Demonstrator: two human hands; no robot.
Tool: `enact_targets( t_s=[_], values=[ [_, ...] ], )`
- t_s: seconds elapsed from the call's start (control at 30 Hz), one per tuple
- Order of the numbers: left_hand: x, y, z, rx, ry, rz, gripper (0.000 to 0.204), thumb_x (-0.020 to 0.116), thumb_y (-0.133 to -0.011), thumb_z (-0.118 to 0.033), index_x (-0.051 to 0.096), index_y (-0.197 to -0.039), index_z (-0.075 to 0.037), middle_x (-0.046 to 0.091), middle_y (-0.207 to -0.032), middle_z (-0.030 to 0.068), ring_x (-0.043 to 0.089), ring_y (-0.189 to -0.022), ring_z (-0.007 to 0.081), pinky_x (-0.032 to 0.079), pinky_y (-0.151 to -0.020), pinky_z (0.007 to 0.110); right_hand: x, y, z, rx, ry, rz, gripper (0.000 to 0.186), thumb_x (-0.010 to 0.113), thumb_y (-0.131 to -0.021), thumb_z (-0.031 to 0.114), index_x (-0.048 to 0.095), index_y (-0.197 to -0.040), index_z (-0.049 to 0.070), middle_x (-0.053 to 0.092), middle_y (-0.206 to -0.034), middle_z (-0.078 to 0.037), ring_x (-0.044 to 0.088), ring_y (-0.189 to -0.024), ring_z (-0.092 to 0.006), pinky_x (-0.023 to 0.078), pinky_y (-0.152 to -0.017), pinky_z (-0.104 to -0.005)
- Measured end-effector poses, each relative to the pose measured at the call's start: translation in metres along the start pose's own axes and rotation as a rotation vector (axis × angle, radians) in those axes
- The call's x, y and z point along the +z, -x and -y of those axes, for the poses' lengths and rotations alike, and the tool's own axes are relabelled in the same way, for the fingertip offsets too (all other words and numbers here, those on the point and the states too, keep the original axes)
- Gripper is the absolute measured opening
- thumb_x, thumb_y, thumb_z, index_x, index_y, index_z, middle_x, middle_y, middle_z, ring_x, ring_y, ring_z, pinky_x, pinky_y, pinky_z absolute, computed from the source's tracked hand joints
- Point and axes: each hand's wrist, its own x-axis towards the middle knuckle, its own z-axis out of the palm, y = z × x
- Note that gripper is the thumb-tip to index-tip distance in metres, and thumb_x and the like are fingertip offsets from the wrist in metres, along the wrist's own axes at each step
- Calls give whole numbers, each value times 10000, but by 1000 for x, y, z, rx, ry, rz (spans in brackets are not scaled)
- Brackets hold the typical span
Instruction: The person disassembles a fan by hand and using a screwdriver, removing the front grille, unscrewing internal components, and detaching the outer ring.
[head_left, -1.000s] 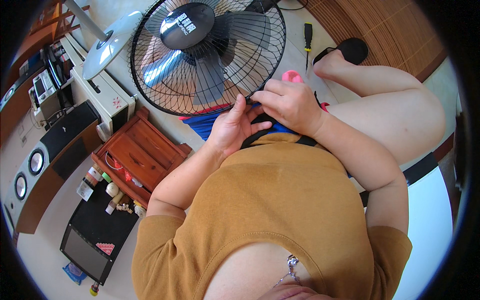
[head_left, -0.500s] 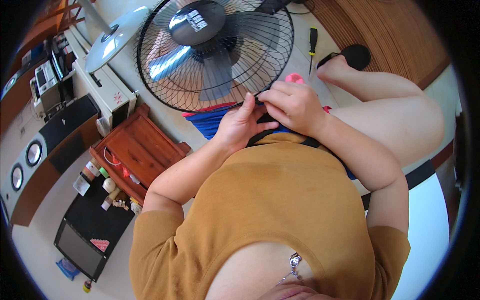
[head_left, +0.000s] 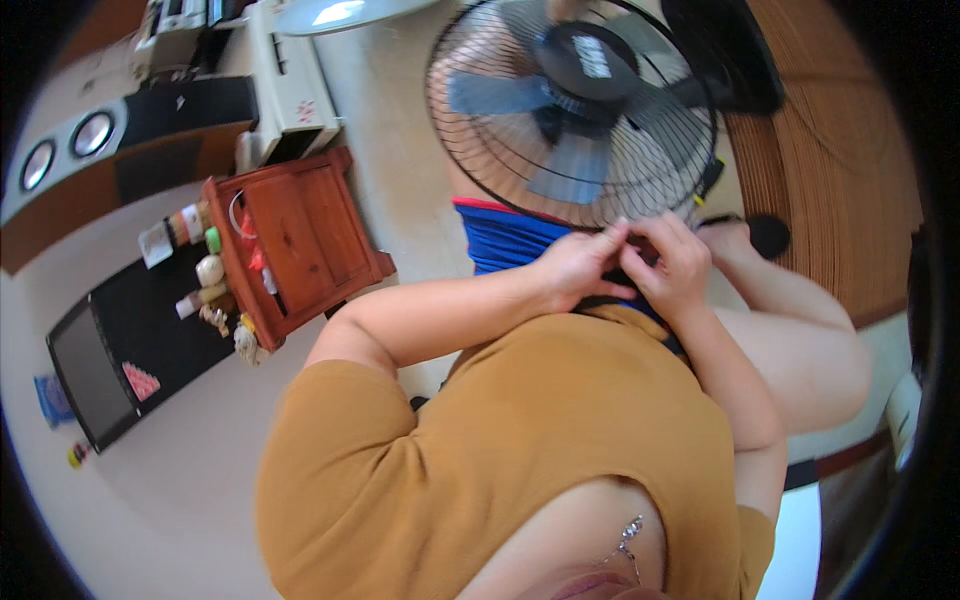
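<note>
An electric fan (head_left: 575,165) with a black wire guard and grey blades lies tilted in front of me, its lower rim over my blue shorts (head_left: 505,240). My left hand (head_left: 585,265) has its thumb up at that rim and its fingers curled, partly hidden. My right hand (head_left: 668,262) is beside it, fingers bent and pinched at the same rim; whatever small part lies between the fingertips is too hidden to name. A black-and-yellow screwdriver handle (head_left: 708,178) shows past the guard's right side.
At left are a red-brown wooden cabinet (head_left: 310,230), small bottles (head_left: 183,223), a speaker (head_left: 90,150), a black screen-like panel (head_left: 90,360) and a white case (head_left: 285,90). A bamboo mat (head_left: 840,180) lies right, with a black slipper (head_left: 770,235) near my bare foot (head_left: 728,240).
The view has swung, so fan and hands appear farther right, with the hands slightly lower. My hands remain at the guard's rim; the pink object behind them is no longer visible.
</note>
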Motion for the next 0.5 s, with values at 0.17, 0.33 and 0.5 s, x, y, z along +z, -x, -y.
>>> enact_targets(
  t_s=[0.17, 0.33, 0.5],
  values=[
    [-3, 2, 1, 19, -3, 23, 472, 440, -929, -487, 551, -1111, -66, 576, -1126, 50, 525, -1093, 181, 497, -849, 404, 7, 2, 2, -52, 18, -28, 150, 687, -694, 103, 611, -820, 72, 551, -677, -53, 545, -526, -189, 425, -464, -302],
    [-5, 5, 2, 3, 5, 56, 483, 420, -941, -483, 545, -1132, -58, 577, -1127, 50, 524, -1094, 160, 494, -855, 400, 12, 7, 9, -29, 70, -51, 214, 690, -691, 111, 608, -884, 69, 534, -698, -59, 544, -519, -186, 434, -462, -294],
    [-4, 5, -1, -14, -6, 78, 469, 421, -943, -477, 549, -1110, -58, 576, -1112, 49, 528, -1075, 155, 501, -850, 391, 9, 7, 5, -68, 117, -38, 216, 685, -693, 131, 618, -893, 85, 532, -718, -54, 541, -516, -186, 435, -461, -297]
  ],
)
